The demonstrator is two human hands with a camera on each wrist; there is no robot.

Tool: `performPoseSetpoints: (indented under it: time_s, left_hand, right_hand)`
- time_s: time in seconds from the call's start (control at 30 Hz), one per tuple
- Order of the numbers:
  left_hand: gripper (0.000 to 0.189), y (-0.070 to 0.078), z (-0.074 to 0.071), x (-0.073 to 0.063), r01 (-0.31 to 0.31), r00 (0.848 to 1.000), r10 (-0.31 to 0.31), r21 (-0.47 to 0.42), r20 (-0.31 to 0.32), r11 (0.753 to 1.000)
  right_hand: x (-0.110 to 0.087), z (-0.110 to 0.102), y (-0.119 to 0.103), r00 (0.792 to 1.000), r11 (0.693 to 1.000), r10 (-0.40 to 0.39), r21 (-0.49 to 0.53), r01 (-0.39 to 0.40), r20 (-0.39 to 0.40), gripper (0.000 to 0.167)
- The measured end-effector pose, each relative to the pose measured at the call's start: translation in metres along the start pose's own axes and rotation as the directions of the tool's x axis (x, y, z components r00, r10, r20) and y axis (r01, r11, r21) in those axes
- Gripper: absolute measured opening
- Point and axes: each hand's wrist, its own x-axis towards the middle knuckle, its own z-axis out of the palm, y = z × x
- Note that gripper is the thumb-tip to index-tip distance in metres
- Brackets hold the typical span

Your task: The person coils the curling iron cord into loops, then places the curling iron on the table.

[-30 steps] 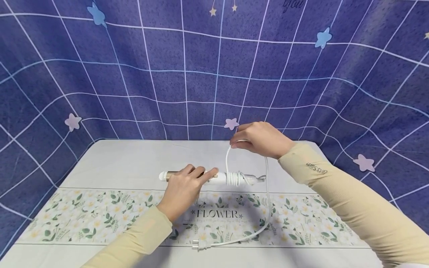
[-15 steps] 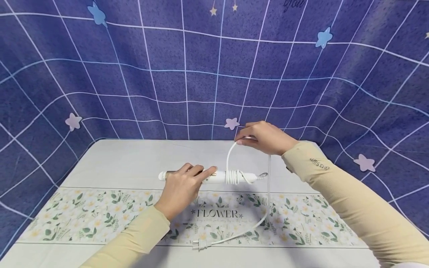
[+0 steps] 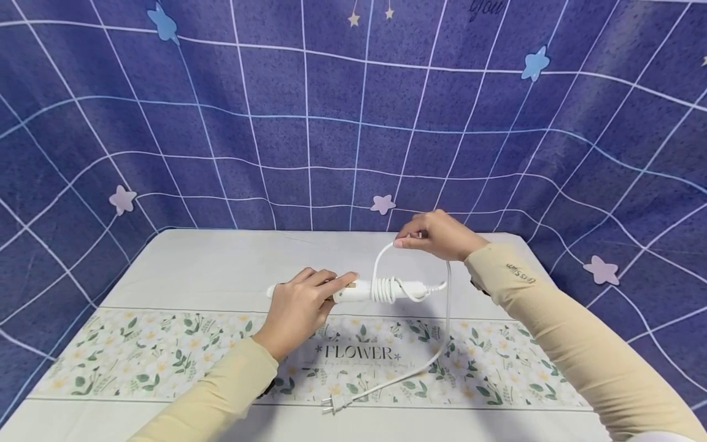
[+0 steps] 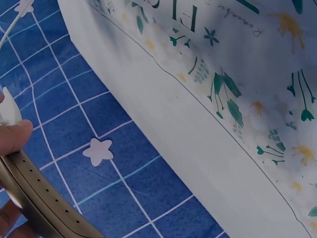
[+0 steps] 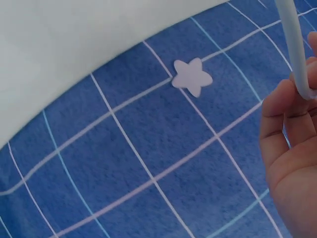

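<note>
A white and gold hair straightener (image 3: 353, 293) lies sideways over the middle of the table in the head view. My left hand (image 3: 298, 307) grips its left part, covering much of it. In the left wrist view the straightener's gold side (image 4: 47, 191) shows a row of small holes, with a fingertip (image 4: 17, 136) on its upper end. Several turns of white cord (image 3: 383, 290) wrap the white handle. To the upper right, my right hand (image 3: 439, 235) pinches the cord, which rises in an arc from the turns. The right wrist view shows the cord (image 5: 293, 44) at the fingertips.
The cord's loose length hangs below my right hand and curves to a two-pronged plug (image 3: 337, 403) near the table's front. A white cloth with a flower band (image 3: 166, 356) covers the table. A blue gridded curtain (image 3: 331, 141) with stars stands behind and at both sides.
My right hand has shifted right and slightly down, drawing the cord arc along. The plug has slid a little right. My left hand keeps its grip on the straightener, whose left tip is more covered.
</note>
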Motion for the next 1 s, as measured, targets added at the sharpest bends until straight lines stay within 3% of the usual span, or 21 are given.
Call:
performPoseSetpoints:
  time_s: [0.3, 0.4, 0.5, 0.63, 0.77, 1.0]
  left_hand:
    - [0.064, 0.002, -0.002, 0.003, 0.052, 0.998, -0.053, -0.026, -0.022, 0.998]
    - [0.065, 0.003, -0.003, 0.006, 0.085, 0.996, -0.086, -0.027, -0.027, 0.996]
    - [0.066, 0.004, -0.004, 0.008, 0.119, 0.992, -0.12, -0.028, -0.034, 0.992]
    - [0.066, 0.004, -0.005, 0.01, 0.164, 0.985, -0.165, -0.022, -0.04, 0.986]
    - [0.064, 0.003, -0.005, 0.012, 0.206, 0.978, -0.206, -0.006, -0.042, 0.979]
    - [0.063, 0.002, -0.007, 0.014, 0.255, 0.967, -0.254, 0.024, -0.035, 0.967]
  right_hand:
    - [-0.002, 0.03, 0.011, 0.998, 0.991, 0.054, 0.124, -0.057, 0.026, 0.015]
    - [-0.005, 0.041, 0.013, 1.0, 0.978, 0.022, 0.205, -0.026, 0.019, 0.014]
    - [-0.01, 0.052, 0.015, 1.0, 0.976, -0.001, 0.219, 0.005, -0.016, 0.012]
    - [-0.017, 0.065, 0.011, 0.994, 0.959, 0.112, 0.262, -0.11, 0.007, 0.016]
    - [-0.02, 0.074, 0.001, 0.974, 0.906, 0.208, 0.359, -0.225, 0.087, 0.019]
    - [-0.027, 0.083, -0.009, 0.982, 0.944, 0.159, 0.276, -0.181, 0.102, 0.022]
